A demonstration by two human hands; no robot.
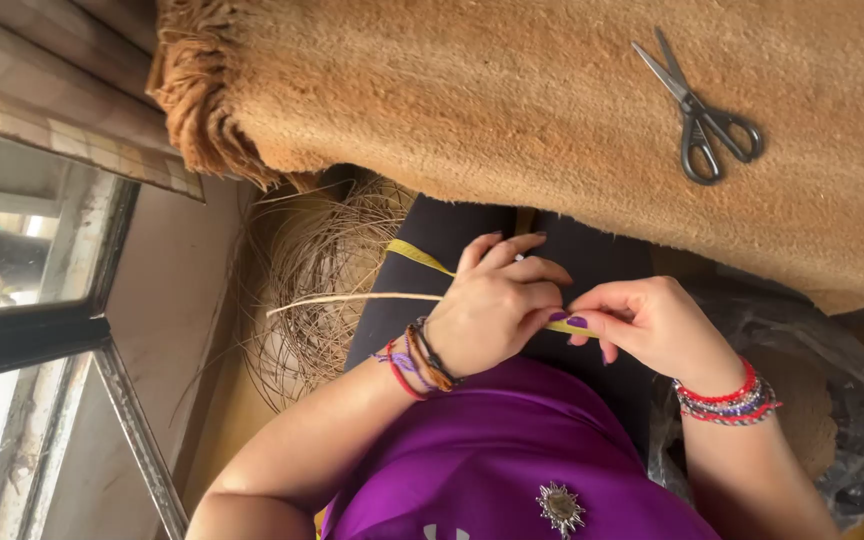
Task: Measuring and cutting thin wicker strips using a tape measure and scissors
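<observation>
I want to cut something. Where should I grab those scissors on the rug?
Probably by the two dark loop handles of the scissors. They lie flat and closed on the tan rug, blades pointing away from the loops. Come from the handle end, clear of the tips.

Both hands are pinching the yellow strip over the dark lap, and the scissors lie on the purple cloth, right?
One thing is off. The scissors lie on the tan fibrous mat, not on the purple cloth; the head view shows them apart from the hands. The rest stands: the left hand and right hand pinch the yellow strip over the dark lap.
</observation>
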